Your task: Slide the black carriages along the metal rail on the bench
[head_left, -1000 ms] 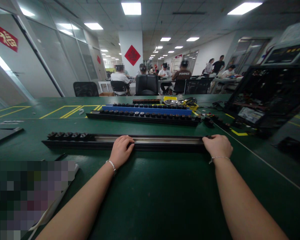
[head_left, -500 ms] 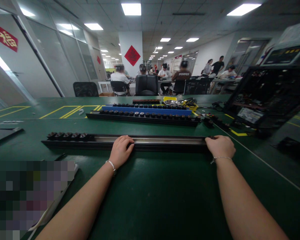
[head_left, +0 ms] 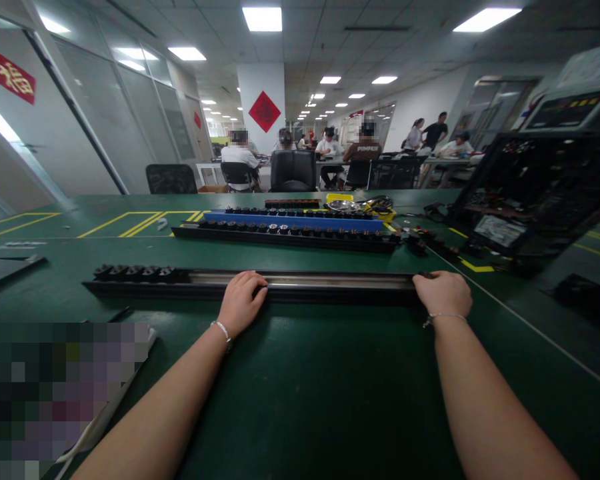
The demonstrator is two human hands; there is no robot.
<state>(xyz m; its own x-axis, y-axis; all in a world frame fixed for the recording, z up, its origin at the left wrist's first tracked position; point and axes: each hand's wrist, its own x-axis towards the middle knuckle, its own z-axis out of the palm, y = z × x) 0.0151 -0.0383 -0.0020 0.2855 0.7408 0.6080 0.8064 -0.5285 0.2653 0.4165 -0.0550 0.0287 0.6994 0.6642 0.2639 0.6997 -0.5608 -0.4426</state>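
A long black rail (head_left: 340,293) lies crosswise on the green table, with a silvery channel along its middle. Several small black pieces (head_left: 134,272) sit in a row at its left end. My left hand (head_left: 243,300) is closed over the rail near its centre, thumb on the near side and fingers over the channel. At the rail's right end is my right hand (head_left: 444,293), its fingers closed round a small dark piece; part of that piece and the fingertips are hidden.
Beyond the rail lie another black rail (head_left: 285,239) and a blue rail (head_left: 300,220), both bearing small pieces. An open black machine case (head_left: 535,193) stands at the right, with loose dark parts near it. A pixelated flat object lies front left. People sit in the background.
My right hand has shifted very slightly to the right at the rail's end. My left hand and the rail look unmoved.
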